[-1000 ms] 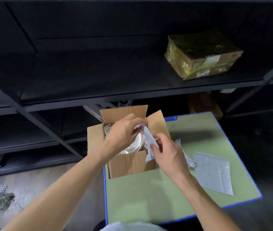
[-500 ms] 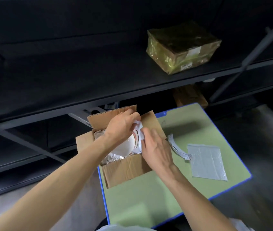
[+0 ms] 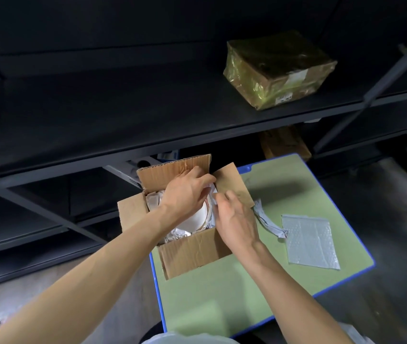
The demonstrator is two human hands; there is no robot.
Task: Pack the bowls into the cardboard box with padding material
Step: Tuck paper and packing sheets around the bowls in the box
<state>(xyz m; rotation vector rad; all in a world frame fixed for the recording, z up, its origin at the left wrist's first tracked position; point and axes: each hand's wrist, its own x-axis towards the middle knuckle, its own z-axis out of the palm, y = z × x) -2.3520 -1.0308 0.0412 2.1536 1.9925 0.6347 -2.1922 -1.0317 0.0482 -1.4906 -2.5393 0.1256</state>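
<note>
A cardboard box is seen standing open at the left edge of the green tabletop, with its flaps turned outward. Crumpled packing paper is stuffed inside the box along its left wall and again at its near wall. A white bowl is set on edge in the middle of the box, bedded against that paper.

The left hand is held over the bowl. Its grip is curled and closed on a piece of white paper at the bowl's upper rim, close to the box's right flap. The right hand is laid against the box's right wall with its fingers reaching inside, beside the bowl and touching the same white paper. Its fingertips are hidden, so it cannot be told whether its grip is closed or apart.

Just right of the box, a torn paper strip is left lying on the tabletop. Farther right of the box, a flat bubble-wrap pouch is laid, with the strip's end touching its corner. Above and right of the box, a parcel wrapped in glossy film is kept on a dark shelf.
</note>
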